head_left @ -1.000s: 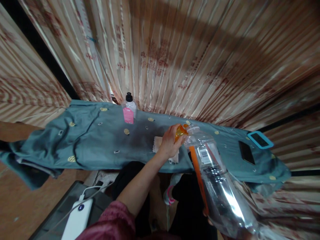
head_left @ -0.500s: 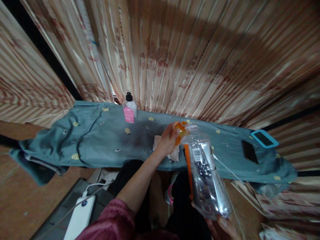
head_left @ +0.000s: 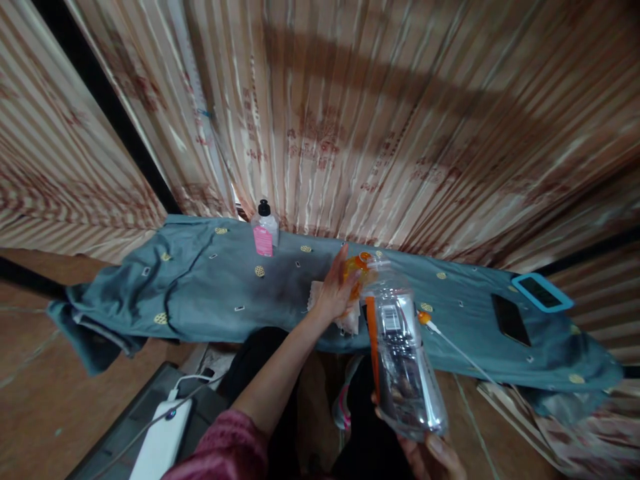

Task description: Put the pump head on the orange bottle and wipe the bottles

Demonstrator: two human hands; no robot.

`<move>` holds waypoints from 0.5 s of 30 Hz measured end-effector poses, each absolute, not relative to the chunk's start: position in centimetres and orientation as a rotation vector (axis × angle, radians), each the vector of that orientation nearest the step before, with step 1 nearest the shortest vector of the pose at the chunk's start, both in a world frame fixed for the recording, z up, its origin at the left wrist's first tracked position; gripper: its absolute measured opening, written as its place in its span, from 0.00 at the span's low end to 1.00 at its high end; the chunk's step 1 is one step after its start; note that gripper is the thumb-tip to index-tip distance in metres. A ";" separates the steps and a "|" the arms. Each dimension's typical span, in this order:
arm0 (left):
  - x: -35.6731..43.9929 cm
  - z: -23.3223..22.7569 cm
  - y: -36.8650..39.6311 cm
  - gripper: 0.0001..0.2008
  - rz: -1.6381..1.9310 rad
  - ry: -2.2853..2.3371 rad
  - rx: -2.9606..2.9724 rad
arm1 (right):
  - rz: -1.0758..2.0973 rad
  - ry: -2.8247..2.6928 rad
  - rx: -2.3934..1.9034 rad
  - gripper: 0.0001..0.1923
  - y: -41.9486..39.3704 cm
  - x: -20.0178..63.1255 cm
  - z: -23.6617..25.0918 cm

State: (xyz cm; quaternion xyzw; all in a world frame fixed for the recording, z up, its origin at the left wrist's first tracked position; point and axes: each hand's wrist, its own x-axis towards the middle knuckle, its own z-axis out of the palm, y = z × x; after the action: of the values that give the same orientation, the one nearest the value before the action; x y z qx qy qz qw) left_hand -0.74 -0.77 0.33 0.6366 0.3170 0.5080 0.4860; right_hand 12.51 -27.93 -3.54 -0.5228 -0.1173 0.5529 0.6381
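Note:
A large clear plastic bottle (head_left: 400,347) with a silver and orange label is tilted in front of me, its neck pointing away and a little left. My right hand (head_left: 433,457) grips it around the base. At the neck sits an orange see-through cap-like piece (head_left: 356,272). My left hand (head_left: 334,293) is around this piece from the left, thumb across it and one finger pointing up. Some of its fingers are hidden behind the orange piece. Under my left hand a pale folded cloth (head_left: 349,323) lies on the covered bench.
A pink-labelled bottle with a black top (head_left: 265,230) stands at the bench's back left. On the right lie a dark phone (head_left: 510,320), a blue-framed device (head_left: 543,292) and a white cable (head_left: 460,347). A white power bank (head_left: 163,433) rests at lower left. A curtain (head_left: 320,133) hangs behind.
My left hand has shifted its grip on the orange piece, and its fingers are straighter now. The bottle is slightly more upright in view. The whole view has shifted a little.

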 end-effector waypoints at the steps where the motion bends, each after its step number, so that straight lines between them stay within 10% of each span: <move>1: -0.8 0.3 -0.9 0.30 1.237 0.781 1.550 | 1.277 -0.269 -1.183 0.29 -28.0 12.7 -4.0; 15: -4.4 -1.0 -10.2 0.41 1.246 0.795 1.199 | 1.454 -0.375 -1.019 0.27 -29.6 15.2 -8.3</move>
State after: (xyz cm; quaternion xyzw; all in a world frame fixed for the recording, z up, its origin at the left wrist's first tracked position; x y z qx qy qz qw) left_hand -4.43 -10.24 -0.95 0.5129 0.3401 0.5332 0.5805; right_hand 15.22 -29.61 -8.33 -0.4425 -0.1629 0.6314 0.6156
